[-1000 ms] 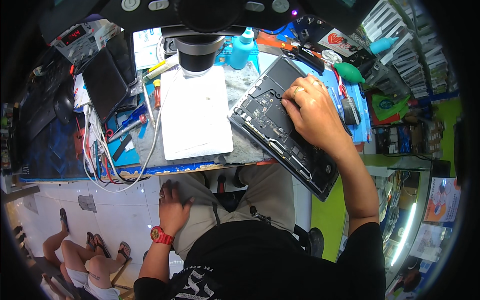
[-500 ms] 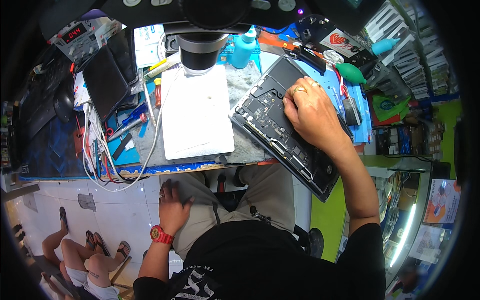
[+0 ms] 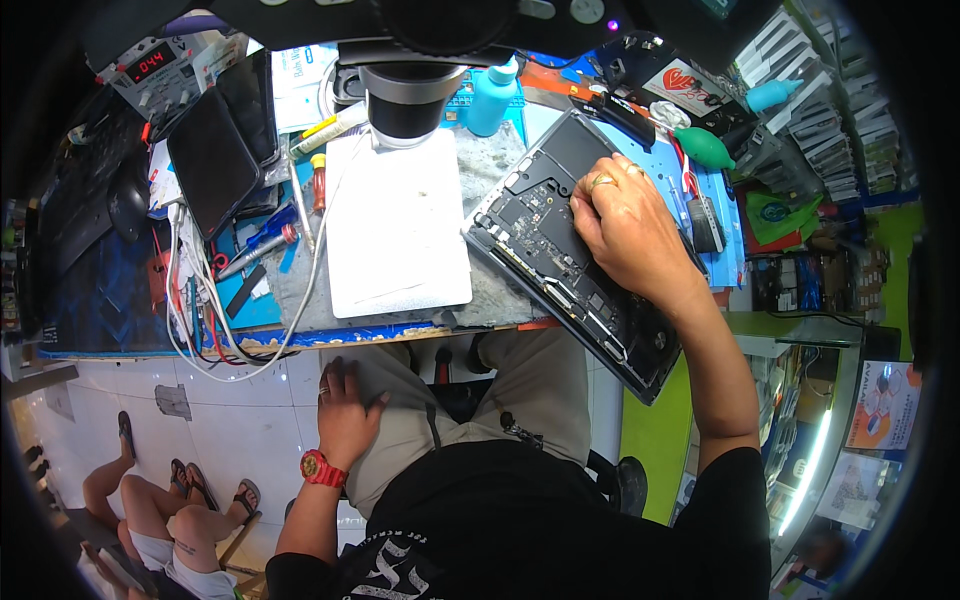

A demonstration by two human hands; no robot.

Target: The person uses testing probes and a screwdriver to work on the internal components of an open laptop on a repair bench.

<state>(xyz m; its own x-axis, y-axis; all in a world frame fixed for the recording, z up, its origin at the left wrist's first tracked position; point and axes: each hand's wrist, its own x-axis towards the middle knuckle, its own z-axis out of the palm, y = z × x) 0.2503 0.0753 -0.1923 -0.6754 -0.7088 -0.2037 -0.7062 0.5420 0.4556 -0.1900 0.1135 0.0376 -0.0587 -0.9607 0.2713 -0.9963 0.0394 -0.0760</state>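
Observation:
An opened laptop base [image 3: 540, 215] with its circuit board bare lies tilted on the right of the bench, its near corner jutting past the front edge. Over its middle is my right hand [image 3: 630, 225], fingers curled and pressed together; whatever they may pinch is hidden beneath them. My left hand [image 3: 348, 408] lies with fingers stretched out on my thigh. Left of the laptop, a white rectangular board [image 3: 400, 235] sits under the black microscope barrel [image 3: 405, 110].
A blue bottle [image 3: 490, 100] and a green air blower [image 3: 705, 148] stand behind. At left are a black phone [image 3: 213, 160], a red-handled screwdriver [image 3: 318, 182], a white cable [image 3: 312, 265] and a power supply [image 3: 155, 75]. Another person's legs [image 3: 165, 520] show at lower left.
The view has shifted very slightly. My right hand stays closed over the laptop, and my left hand rests in the same place.

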